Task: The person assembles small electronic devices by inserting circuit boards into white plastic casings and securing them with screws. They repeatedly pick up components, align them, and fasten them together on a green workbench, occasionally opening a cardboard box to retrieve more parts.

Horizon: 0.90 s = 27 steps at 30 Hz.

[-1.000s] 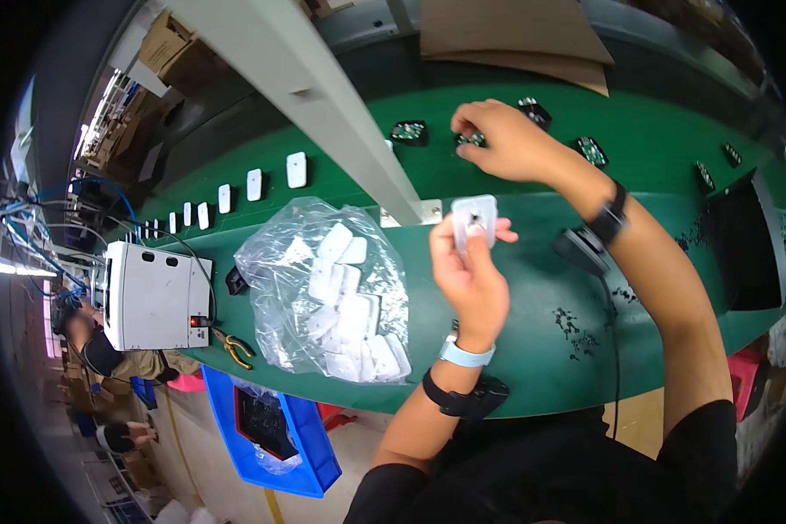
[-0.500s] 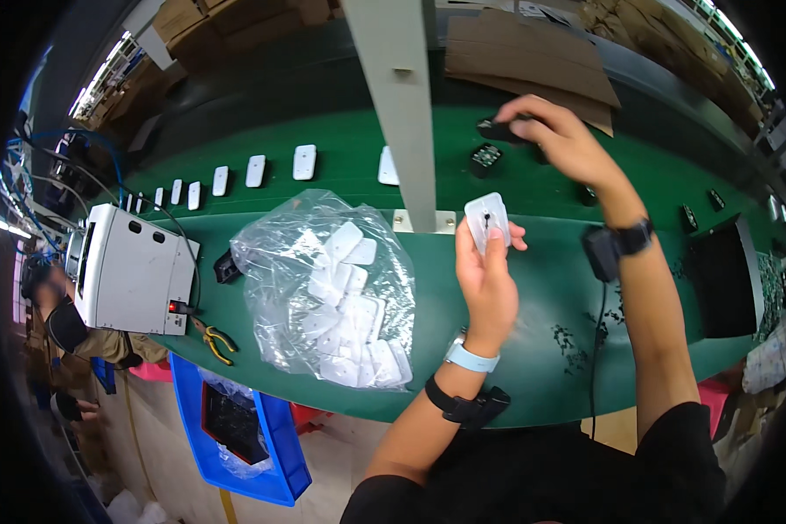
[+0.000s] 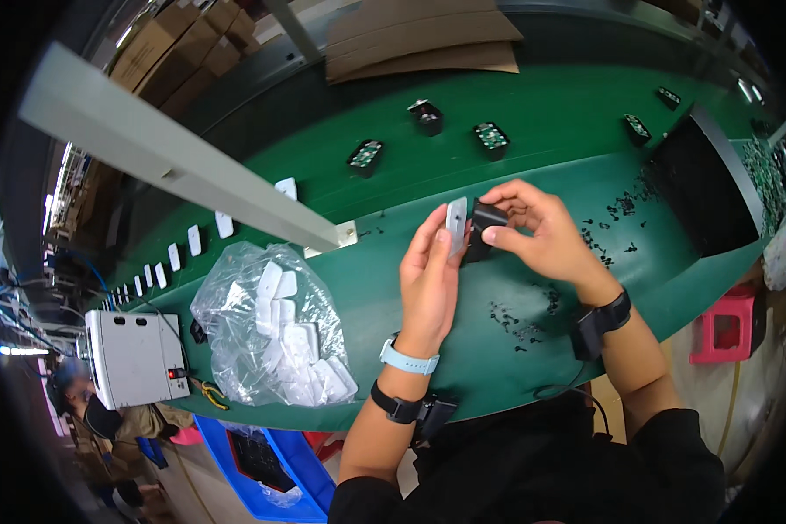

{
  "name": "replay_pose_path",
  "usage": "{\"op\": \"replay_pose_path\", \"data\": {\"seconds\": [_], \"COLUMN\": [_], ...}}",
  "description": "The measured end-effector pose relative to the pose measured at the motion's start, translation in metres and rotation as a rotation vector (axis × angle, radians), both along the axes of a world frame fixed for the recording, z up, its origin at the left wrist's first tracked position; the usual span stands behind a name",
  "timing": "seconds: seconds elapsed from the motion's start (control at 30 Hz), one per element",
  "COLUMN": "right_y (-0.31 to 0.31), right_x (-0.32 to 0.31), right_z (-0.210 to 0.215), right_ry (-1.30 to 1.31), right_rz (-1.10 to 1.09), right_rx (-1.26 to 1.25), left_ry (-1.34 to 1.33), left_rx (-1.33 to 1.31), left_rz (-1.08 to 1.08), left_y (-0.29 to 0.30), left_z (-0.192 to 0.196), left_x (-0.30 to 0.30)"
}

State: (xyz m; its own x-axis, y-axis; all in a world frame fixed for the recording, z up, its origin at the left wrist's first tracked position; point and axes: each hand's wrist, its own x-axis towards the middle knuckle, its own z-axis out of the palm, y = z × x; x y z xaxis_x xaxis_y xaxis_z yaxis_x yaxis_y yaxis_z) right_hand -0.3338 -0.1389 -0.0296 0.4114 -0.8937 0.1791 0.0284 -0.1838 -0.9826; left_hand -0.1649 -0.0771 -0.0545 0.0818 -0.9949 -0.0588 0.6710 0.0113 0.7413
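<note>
My left hand (image 3: 430,284) grips a white plastic cover (image 3: 457,224) on edge between thumb and fingers. Close beside it, my right hand (image 3: 546,234) is closed on a black plastic housing (image 3: 490,216). The two parts face each other over the green bench; whether they touch I cannot tell. To the left of my hands lies a clear plastic bag (image 3: 227,349) with several white covers (image 3: 301,339) in it. Small black parts (image 3: 515,330) are scattered on the bench to the right of my left forearm.
Black housings with circuit boards (image 3: 366,156) and a row of white covers (image 3: 195,239) stand on the green belt. A grey post (image 3: 175,162) rises at the left. A white machine (image 3: 135,358), pliers (image 3: 211,395), a black bin (image 3: 703,188) and a blue crate (image 3: 236,476) surround the bench.
My right hand has come back from the belt with the black housing, up to the white cover. My left hand has turned the cover on edge. The whole view has swung to the right.
</note>
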Motion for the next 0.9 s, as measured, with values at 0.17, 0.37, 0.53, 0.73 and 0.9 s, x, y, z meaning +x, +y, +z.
{"op": "replay_pose_path", "data": {"seconds": [0.17,0.37,0.53,0.73,0.9], "right_y": [0.007,0.004,0.004,0.004,0.005], "right_x": [-0.005,-0.012,-0.014,-0.014,-0.016], "right_z": [0.006,0.008,0.006,0.006,0.004], "right_ry": [0.095,0.097,0.067,0.058,0.074], "right_rz": [-0.040,0.003,0.043,0.058,0.097], "right_rx": [-0.006,0.018,0.002,-0.058,-0.034], "left_ry": [-0.225,-0.353,-0.394,-0.351,-0.412], "left_rx": [0.019,0.024,0.023,-0.075,-0.105], "left_rz": [0.014,0.014,-0.019,0.014,-0.005], "left_y": [0.005,0.007,0.007,0.007,0.008], "left_z": [-0.003,-0.003,-0.003,-0.006,-0.010], "left_x": [-0.011,-0.010,-0.003,-0.004,0.001]}}
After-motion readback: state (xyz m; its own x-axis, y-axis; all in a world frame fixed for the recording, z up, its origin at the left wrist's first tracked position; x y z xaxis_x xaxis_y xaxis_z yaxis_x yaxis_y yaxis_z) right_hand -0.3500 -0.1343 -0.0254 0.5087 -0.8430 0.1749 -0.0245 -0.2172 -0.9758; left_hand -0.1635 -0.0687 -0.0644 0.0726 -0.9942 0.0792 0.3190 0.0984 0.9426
